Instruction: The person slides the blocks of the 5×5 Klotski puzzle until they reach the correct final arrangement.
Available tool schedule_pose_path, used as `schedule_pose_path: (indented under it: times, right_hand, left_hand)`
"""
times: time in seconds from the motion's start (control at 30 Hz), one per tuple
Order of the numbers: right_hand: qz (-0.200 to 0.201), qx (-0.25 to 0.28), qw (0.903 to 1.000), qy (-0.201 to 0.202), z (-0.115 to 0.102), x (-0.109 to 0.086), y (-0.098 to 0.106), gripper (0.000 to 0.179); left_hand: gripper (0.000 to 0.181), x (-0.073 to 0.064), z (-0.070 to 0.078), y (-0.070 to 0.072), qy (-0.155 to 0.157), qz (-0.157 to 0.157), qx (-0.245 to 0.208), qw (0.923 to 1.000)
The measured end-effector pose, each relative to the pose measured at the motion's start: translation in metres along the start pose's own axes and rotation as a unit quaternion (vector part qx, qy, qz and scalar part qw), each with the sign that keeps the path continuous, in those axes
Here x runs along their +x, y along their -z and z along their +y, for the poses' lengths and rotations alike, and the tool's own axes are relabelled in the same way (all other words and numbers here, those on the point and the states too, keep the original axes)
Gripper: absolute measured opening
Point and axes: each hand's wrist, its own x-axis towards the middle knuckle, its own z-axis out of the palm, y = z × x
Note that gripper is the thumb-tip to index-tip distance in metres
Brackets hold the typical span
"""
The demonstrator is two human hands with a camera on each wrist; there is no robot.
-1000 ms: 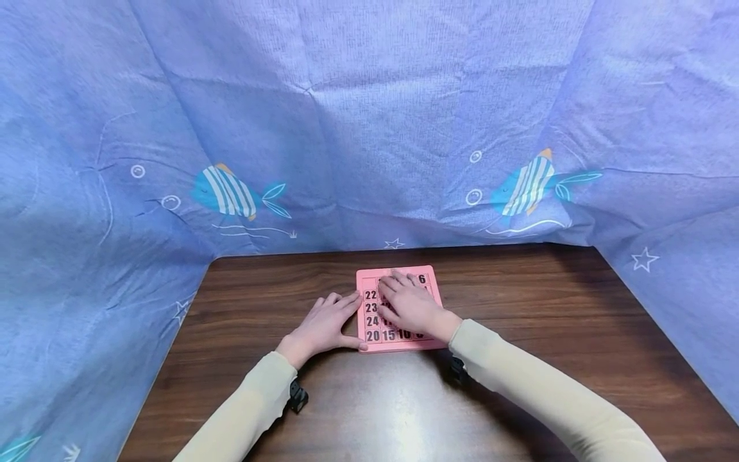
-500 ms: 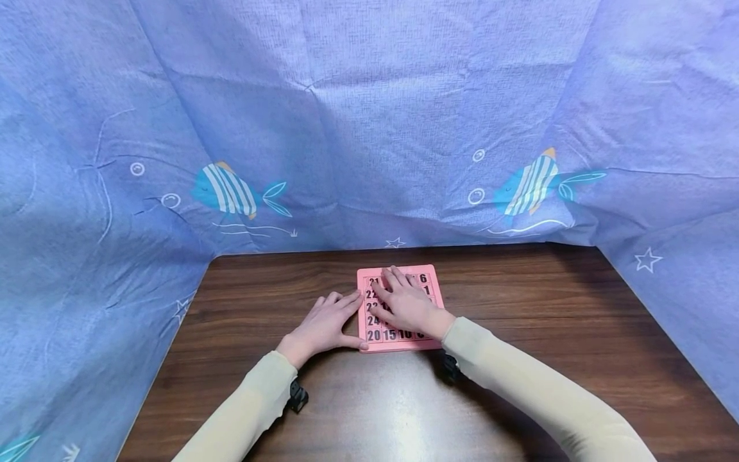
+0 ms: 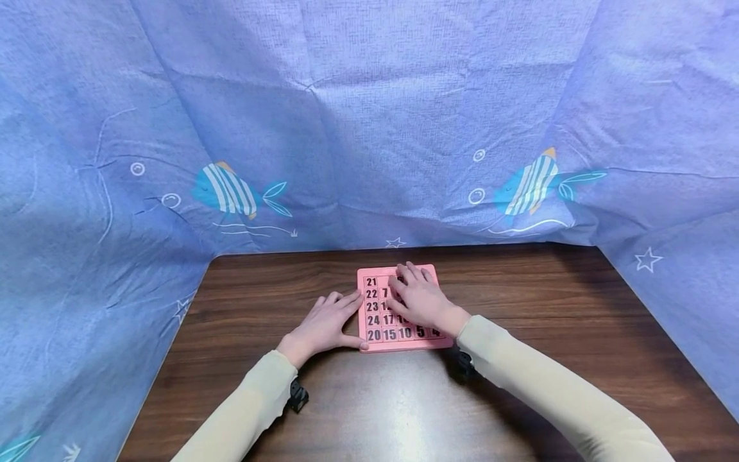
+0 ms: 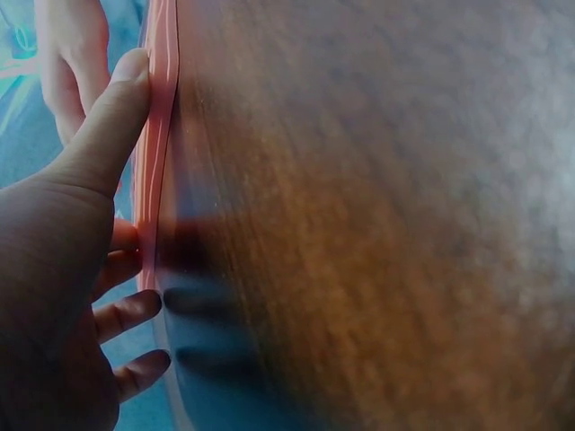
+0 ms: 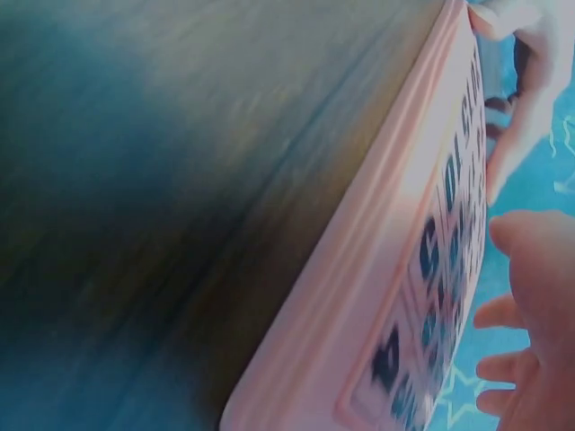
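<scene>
A pink number slide puzzle (image 3: 404, 346) lies flat on the table, its tiles printed with black numbers. Tile 21 (image 3: 371, 282) sits in the far left corner, with a plain pink gap beside it. My left hand (image 3: 323, 326) touches the puzzle's left side, fingers extended along the edge and thumb at the near left corner. Over the right part of the tiles lies my right hand (image 3: 424, 305), its fingers spread and reaching toward the top rows; it hides several numbers. In the right wrist view its fingertips show just past the puzzle's face (image 5: 431, 269).
The dark wood table (image 3: 548, 308) extends around the puzzle. A blue cloth (image 3: 375, 128) with printed fish hangs behind and at both sides of it. Each wrist carries a black strapped device, such as the left one (image 3: 297, 396).
Tile 21 has slid left into the far left corner. My right hand moved slightly left, then back to the right, uncovering more numbers. The left hand stays in place.
</scene>
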Motion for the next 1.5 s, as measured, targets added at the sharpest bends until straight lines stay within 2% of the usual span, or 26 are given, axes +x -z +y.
schedule_pose_path:
  times: [0.13, 0.27, 0.73, 0.9, 1.07, 1.27, 1.5]
  right_hand:
    - [0.016, -0.009, 0.9997, -0.015, 0.01, -0.007, 0.002, 0.053]
    - [0.024, -0.023, 0.9994, -0.011, 0.016, -0.009, -0.002, 0.052]
    - [0.0, -0.018, 0.9998, 0.009, 0.003, -0.001, -0.005, 0.059]
    - [0.05, -0.012, 0.9986, 0.015, 0.009, -0.004, -0.005, 0.048]
    - [0.085, -0.012, 0.9962, -0.013, 0.022, -0.01, -0.004, 0.036]
    - [0.065, -0.024, 0.9969, -0.038, 0.036, -0.021, -0.002, 0.043]
    - [0.068, -0.037, 0.9969, -0.016, 0.037, -0.023, -0.007, 0.045]
  left_hand:
    - [0.107, 0.001, -0.002, 0.001, 0.004, -0.008, 0.005, 1.0]
    - [0.107, 0.001, -0.002, 0.002, 0.006, -0.009, 0.009, 0.9999]
    - [0.106, 0.002, -0.001, -0.001, 0.002, -0.001, 0.008, 1.0]
    - [0.106, 0.003, 0.0, -0.003, 0.002, -0.004, 0.01, 0.9999]
    - [0.106, 0.002, 0.001, -0.003, 0.0, -0.005, 0.009, 0.9999]
    - [0.106, 0.001, 0.0, -0.003, 0.001, -0.004, 0.014, 0.9999]
    - [0.106, 0.001, 0.0, -0.003, 0.0, -0.001, 0.01, 1.0]
